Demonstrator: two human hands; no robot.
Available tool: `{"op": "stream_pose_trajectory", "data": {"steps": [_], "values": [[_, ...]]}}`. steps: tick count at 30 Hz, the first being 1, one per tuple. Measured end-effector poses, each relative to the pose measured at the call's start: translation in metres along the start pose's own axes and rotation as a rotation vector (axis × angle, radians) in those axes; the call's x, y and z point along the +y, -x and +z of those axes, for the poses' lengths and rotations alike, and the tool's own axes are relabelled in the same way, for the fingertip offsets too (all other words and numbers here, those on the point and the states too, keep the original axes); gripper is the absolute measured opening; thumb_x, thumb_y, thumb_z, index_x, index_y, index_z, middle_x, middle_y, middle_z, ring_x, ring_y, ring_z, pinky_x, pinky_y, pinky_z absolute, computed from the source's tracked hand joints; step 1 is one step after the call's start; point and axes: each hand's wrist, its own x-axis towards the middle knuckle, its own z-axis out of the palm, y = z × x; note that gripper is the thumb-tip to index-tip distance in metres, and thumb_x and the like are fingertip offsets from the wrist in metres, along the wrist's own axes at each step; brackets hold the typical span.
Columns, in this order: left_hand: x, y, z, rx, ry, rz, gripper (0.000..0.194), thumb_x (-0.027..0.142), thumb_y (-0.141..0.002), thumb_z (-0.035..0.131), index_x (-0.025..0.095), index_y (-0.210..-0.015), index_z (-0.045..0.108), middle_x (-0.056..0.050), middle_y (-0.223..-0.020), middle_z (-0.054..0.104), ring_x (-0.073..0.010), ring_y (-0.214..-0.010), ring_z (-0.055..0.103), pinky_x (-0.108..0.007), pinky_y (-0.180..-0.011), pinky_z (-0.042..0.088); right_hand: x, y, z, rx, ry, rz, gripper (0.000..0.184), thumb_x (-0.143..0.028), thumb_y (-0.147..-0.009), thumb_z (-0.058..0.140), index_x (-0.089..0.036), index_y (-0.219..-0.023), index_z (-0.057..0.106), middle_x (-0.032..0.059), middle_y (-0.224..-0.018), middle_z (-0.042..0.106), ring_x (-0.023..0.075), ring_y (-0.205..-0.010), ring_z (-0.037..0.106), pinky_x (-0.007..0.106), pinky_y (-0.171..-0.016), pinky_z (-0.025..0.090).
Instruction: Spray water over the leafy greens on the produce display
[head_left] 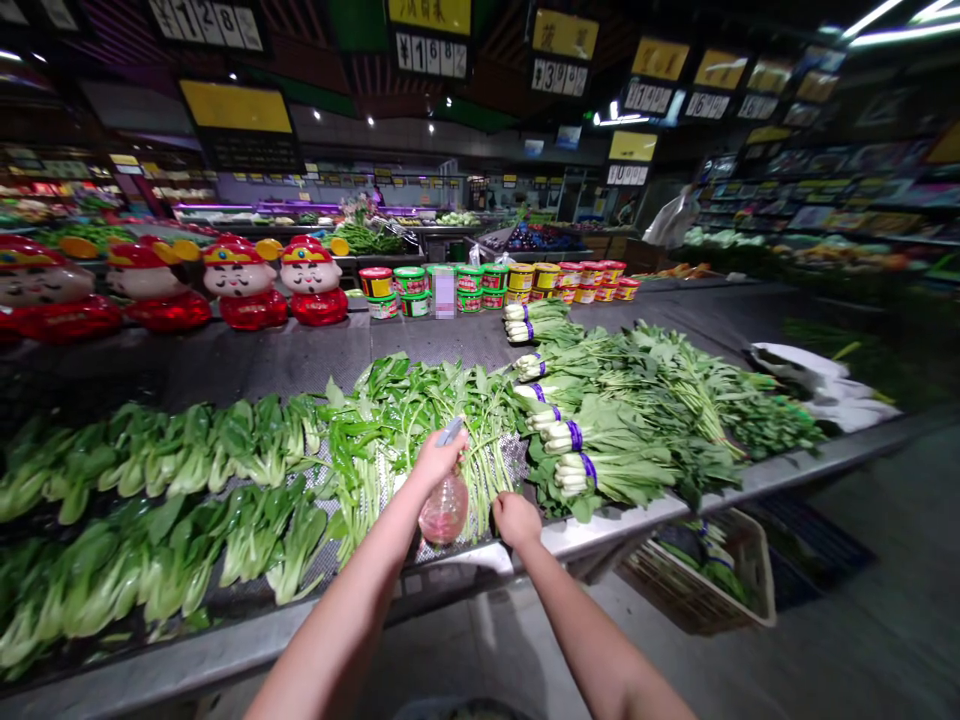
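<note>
My left hand (437,462) is wrapped round the top of a clear pinkish spray bottle (444,512) with a grey-blue nozzle. The bottle is upright over long-stemmed leafy greens (401,415), which lie on the dark mesh of the display counter (315,345). My right hand (517,520) is closed in a fist at the stem ends, by the counter's front edge. What its fingers hold, if anything, is hidden. Just right of it lie bundles of pale-stemmed greens (592,470) tied with purple bands. Rows of bok choy (180,540) spread to the left.
Red figurines (311,280) and stacked tubs (409,290) line the counter's back. White plastic bags (832,385) lie at the right end. A crate (761,575) of vegetables stands on the floor, lower right. Price signs (431,50) hang overhead.
</note>
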Motion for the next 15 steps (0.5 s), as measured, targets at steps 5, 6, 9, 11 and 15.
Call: {"op": "stream_pose_trajectory", "data": {"steps": [5, 6, 9, 11, 15], "values": [[-0.007, 0.009, -0.004, 0.024, 0.007, -0.088, 0.033, 0.048, -0.076, 0.06, 0.016, -0.07, 0.056, -0.001, -0.06, 0.058, -0.0089, -0.046, 0.051, -0.022, -0.047, 0.044, -0.001, 0.001, -0.002, -0.013, 0.006, 0.012, 0.036, -0.032, -0.09, 0.034, -0.02, -0.088, 0.067, 0.0099, -0.095, 0.07, 0.0181, -0.087, 0.065, 0.026, -0.075, 0.042], [-0.008, 0.012, -0.005, 0.029, 0.003, -0.109, 0.033, 0.048, -0.076, 0.06, 0.016, -0.071, 0.056, -0.001, -0.06, 0.058, -0.0089, -0.045, 0.051, -0.022, -0.047, 0.044, -0.001, 0.001, -0.002, -0.017, 0.007, 0.014, 0.036, -0.032, -0.09, 0.033, -0.02, -0.088, 0.068, 0.01, -0.095, 0.07, 0.0181, -0.087, 0.065, 0.026, -0.075, 0.042], [-0.008, 0.018, -0.01, 0.02, 0.0, -0.116, 0.033, 0.047, -0.077, 0.06, 0.014, -0.075, 0.057, -0.002, -0.062, 0.06, -0.0096, -0.048, 0.052, -0.022, -0.048, 0.045, -0.003, 0.002, -0.004, -0.031, 0.01, 0.027, 0.037, -0.032, -0.09, 0.033, -0.019, -0.088, 0.068, 0.0101, -0.096, 0.07, 0.0179, -0.088, 0.065, 0.025, -0.074, 0.043], [-0.007, 0.02, -0.014, 0.024, -0.007, -0.101, 0.031, 0.045, -0.078, 0.061, 0.014, -0.076, 0.058, -0.003, -0.065, 0.061, -0.0098, -0.05, 0.054, -0.023, -0.05, 0.047, -0.003, 0.003, -0.006, -0.042, 0.015, 0.037, 0.037, -0.032, -0.09, 0.033, -0.019, -0.089, 0.067, 0.0099, -0.096, 0.069, 0.018, -0.088, 0.065, 0.025, -0.074, 0.043], [0.0, 0.02, -0.023, 0.066, -0.059, -0.114, 0.028, 0.041, -0.078, 0.062, 0.013, -0.076, 0.06, -0.003, -0.067, 0.06, -0.0102, -0.052, 0.056, -0.024, -0.053, 0.047, -0.004, 0.004, -0.007, -0.05, 0.029, 0.032, 0.037, -0.032, -0.09, 0.032, -0.019, -0.09, 0.067, 0.0102, -0.097, 0.069, 0.0184, -0.089, 0.065, 0.026, -0.074, 0.043]]}}
